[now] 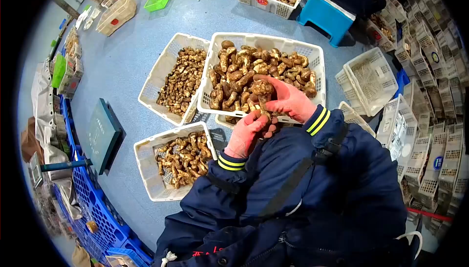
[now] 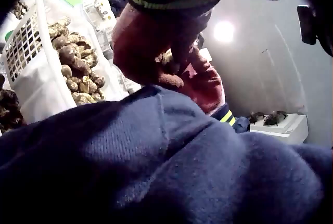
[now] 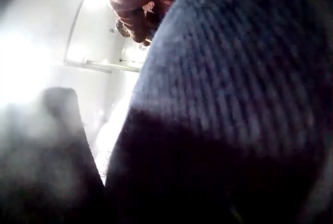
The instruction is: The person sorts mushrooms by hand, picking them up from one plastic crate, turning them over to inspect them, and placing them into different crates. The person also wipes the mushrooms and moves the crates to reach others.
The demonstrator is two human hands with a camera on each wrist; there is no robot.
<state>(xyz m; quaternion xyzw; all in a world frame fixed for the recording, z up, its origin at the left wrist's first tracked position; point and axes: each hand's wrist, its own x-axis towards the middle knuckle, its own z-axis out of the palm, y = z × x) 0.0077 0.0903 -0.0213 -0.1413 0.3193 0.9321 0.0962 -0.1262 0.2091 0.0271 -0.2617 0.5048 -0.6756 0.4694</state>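
Note:
A large brown-capped mushroom (image 1: 262, 89) with a thick pale stem is held upright between my two hands, over the near edge of a white crate (image 1: 320, 74) heaped with mushrooms. My right hand (image 1: 292, 101), in a pink glove, grips it from the right at the cap and upper stem. Lower down, the fingers of my left hand (image 1: 244, 134), also gloved, pinch the foot of the stem. In the left wrist view the left hand (image 2: 143, 42) is curled close to the other glove, and the mushroom is mostly hidden. Sleeve cloth fills most of the right wrist view.
Left of the big crate stands a crate of small mushrooms (image 1: 181, 78); nearer is a crate of long-stemmed ones (image 1: 183, 162). A floor scale (image 1: 103, 135) lies farther left. Stacked crates (image 1: 430, 71) line the right side, and a blue stool (image 1: 326, 17) stands behind.

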